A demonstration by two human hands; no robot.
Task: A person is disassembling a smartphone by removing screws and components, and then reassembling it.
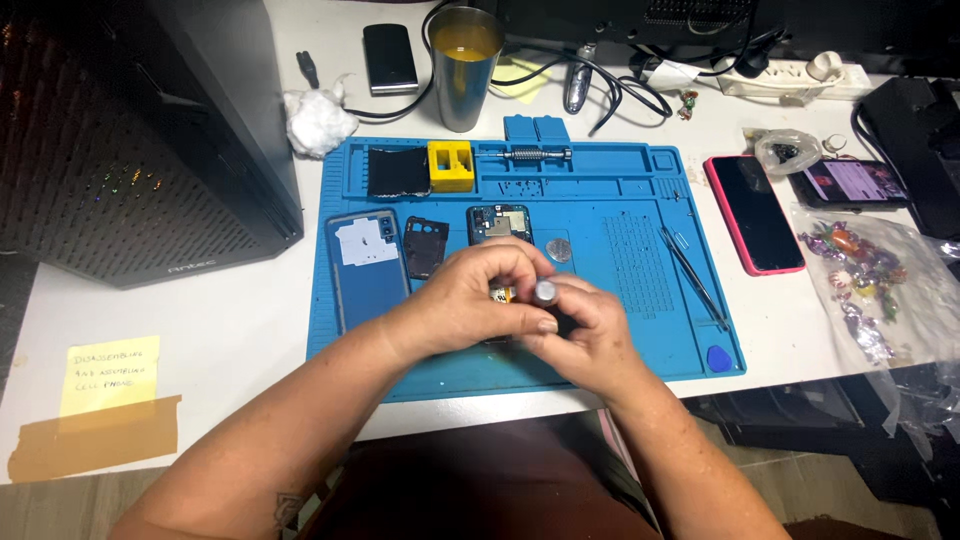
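Observation:
Both hands meet over the middle of a blue repair mat (pixel 640 340). My right hand (pixel 590 335) grips a small screwdriver (pixel 546 293) with a silver cap end up. My left hand (pixel 470 300) cups over an opened phone body (pixel 498 223), whose upper part shows above my fingers; its thumb and fingers close around the screwdriver's shaft. The tip and the phone's lower part are hidden by my hands. A blue phone back cover (pixel 365 265) and a dark inner frame piece (pixel 425 245) lie on the mat to the left.
On the mat: yellow holder (pixel 451 165), black part (pixel 397 172), coin cell (pixel 558 251), tweezers (pixel 692 275), blue pick (pixel 718 358). Metal cup (pixel 465 65), cotton wad (pixel 318 122), computer case (pixel 140 130), pink-cased phone (pixel 755 213), second phone (pixel 850 183), candy bag (pixel 865 280), yellow note (pixel 108 375).

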